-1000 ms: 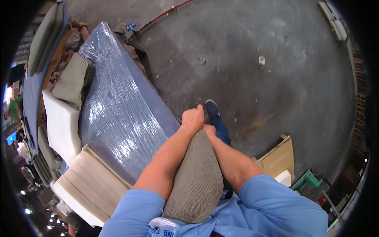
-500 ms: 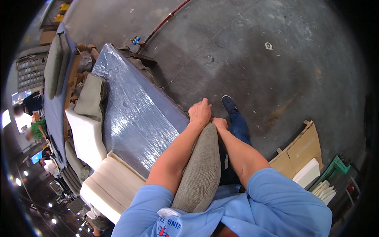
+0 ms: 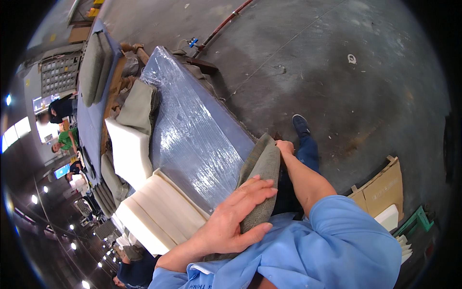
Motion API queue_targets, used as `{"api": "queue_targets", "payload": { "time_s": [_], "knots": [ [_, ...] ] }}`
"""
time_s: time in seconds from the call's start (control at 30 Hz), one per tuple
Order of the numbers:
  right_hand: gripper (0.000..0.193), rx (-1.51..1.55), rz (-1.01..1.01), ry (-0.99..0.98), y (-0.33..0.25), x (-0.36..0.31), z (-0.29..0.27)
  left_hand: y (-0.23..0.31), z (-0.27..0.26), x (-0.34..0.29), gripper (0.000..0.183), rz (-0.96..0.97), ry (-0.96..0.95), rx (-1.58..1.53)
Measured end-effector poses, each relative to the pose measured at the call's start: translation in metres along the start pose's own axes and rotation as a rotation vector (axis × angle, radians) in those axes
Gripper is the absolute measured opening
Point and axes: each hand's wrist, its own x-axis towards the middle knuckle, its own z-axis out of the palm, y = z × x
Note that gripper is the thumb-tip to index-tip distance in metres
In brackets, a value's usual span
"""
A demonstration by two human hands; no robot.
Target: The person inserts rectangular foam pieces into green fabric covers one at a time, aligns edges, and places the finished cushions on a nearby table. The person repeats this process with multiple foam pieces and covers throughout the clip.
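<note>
A grey woven-fabric cushion [image 3: 266, 166] stands on edge against my body, its far end pointing away from me. My left hand [image 3: 237, 211] lies over its near part, fingers stretched out and thumb apart, the palm against the cloth. At the far corner my right hand [image 3: 286, 147] is closed on the cushion's edge; its fingertips are partly hidden. To the left, just past the cushion, is a bluish-grey table [image 3: 192, 130] covered in shiny clear film.
White foam blocks [image 3: 161, 204] stand at the table's near left, beside a folded grey cover [image 3: 138, 107]. Flattened cardboard [image 3: 380, 185] lies at right. A red pipe [image 3: 219, 33] runs along the floor ahead. Other people [image 3: 67, 139] are at the far left.
My left hand has come back from the far end to spread over the near part of the cushion. My right hand stays at the far corner. The view has shifted.
</note>
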Motion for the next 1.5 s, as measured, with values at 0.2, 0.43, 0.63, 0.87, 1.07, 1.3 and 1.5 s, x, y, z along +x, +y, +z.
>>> {"api": "queue_targets", "payload": {
  "time_s": [0.2,0.43,0.63,0.87,1.07,1.3,1.5],
  "knots": [
    [0.057,-0.548,-0.503,-0.081,0.022,0.042,0.007,0.038,0.015,0.001,0.059,-0.155,0.165,0.399],
    [0.044,-0.933,-0.772,-0.076,0.015,0.029,-0.001,0.016,0.028,-0.055,0.053,-0.151,0.306,0.087],
    [0.04,-0.787,-0.672,-0.017,-0.022,-0.01,-0.039,-0.015,0.105,-0.227,0.047,-0.974,0.621,0.11],
    [0.033,-0.542,-1.102,-0.503,-0.087,-0.153,-0.078,-0.119,0.223,-0.298,0.043,-0.713,1.884,-0.714],
    [0.051,-0.456,-0.855,-1.145,-0.068,-0.243,-0.094,-0.164,0.249,-0.277,0.047,0.057,2.265,-1.291],
    [0.064,-0.223,-0.655,-0.938,-0.089,-0.232,-0.076,-0.243,0.27,-0.214,0.034,0.149,2.004,-1.371],
    [0.063,-0.265,-0.58,-1.116,-0.085,-0.268,-0.054,-0.27,0.279,-0.223,0.027,0.387,2.194,-1.73]
  ]
}}
